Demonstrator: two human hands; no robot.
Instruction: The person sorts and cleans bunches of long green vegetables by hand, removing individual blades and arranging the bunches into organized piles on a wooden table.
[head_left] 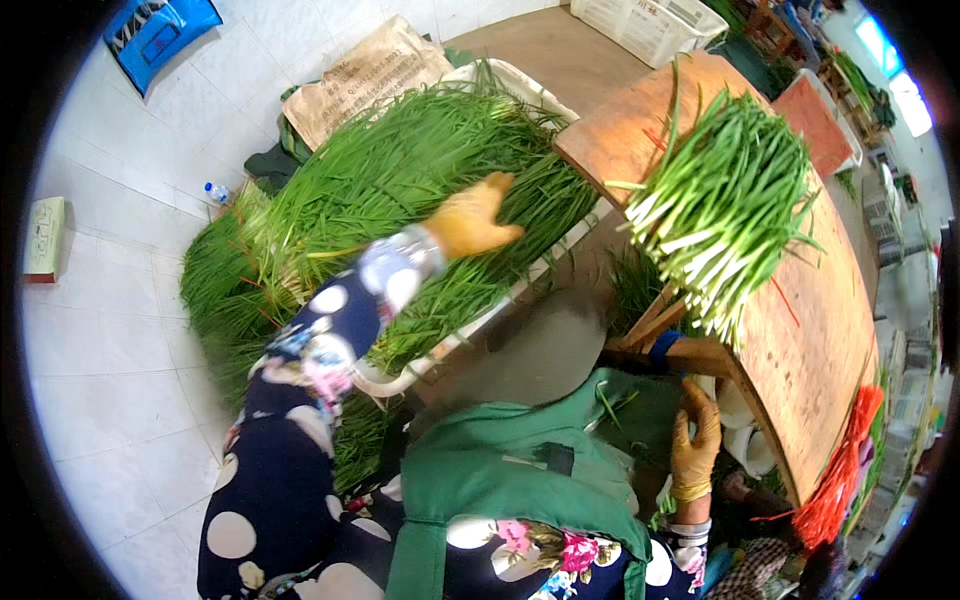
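My left hand (475, 218), in a yellow glove, reaches out over a big heap of long green chives (400, 150) in a white crate (480, 325). Its fingers and thumb are apart with nothing between them. My right hand (695, 445), also gloved, hangs beside the near edge of a wooden table (800, 370), fingers loosely bent and apart; no object shows in it. On the tabletop lies a thick pile of chives (725, 200), white stem ends toward me.
Red ties (840, 475) hang off the table's near corner. Brown sacking (365, 80) lies behind the heap, near a small bottle (216, 192). A white crate (650, 25) stands at the back. A green apron (520, 450) covers my lap.
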